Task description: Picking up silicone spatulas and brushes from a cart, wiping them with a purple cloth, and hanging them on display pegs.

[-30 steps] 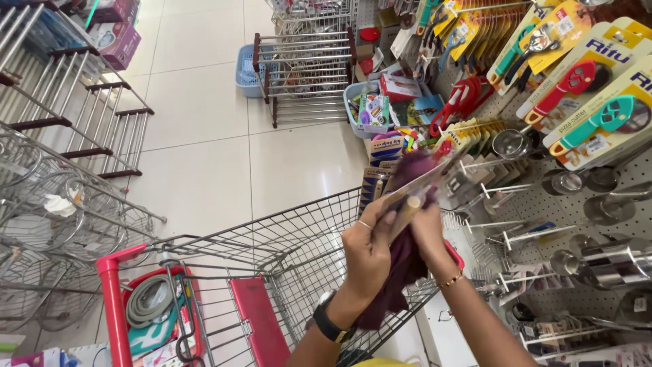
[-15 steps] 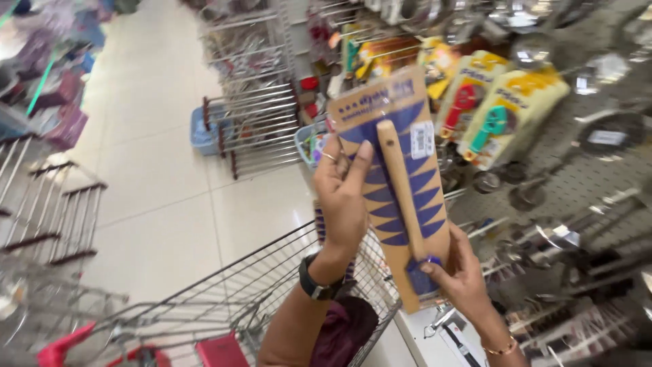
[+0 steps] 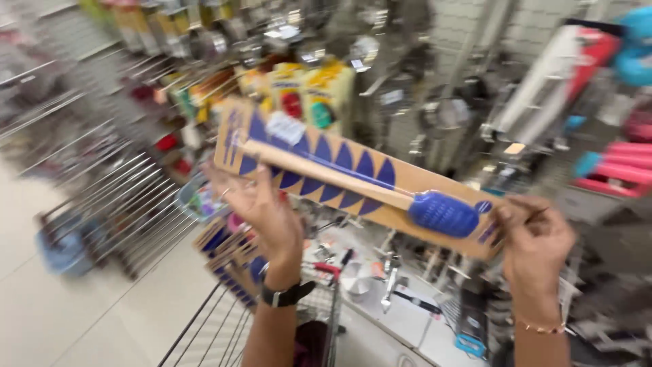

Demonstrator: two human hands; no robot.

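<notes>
carded brush held in 2 hands

while the view is blurred, a long flat cardboard backing card point(image 3: 353, 178) printed with blue scallop shapes hangs slanted between both hands, well above the wire shopping cart point(image 3: 224, 326). strapped to it lies a brush with a slim pale wooden handle point(image 3: 319, 173) and a rounded blue bristly head point(image 3: 443, 213). the left hand point(image 3: 261, 207) cups the card's upper end from beneath, fingers curled around its edge. the right hand point(image 3: 536, 241) pinches the lower end by the blue head, fingers closed on the cardboard. behind, smeared metal utensils point(image 3: 435, 109) hang on the shelf wall, and a pale tiled floor point(image 3: 81, 312) lies below left.
</notes>
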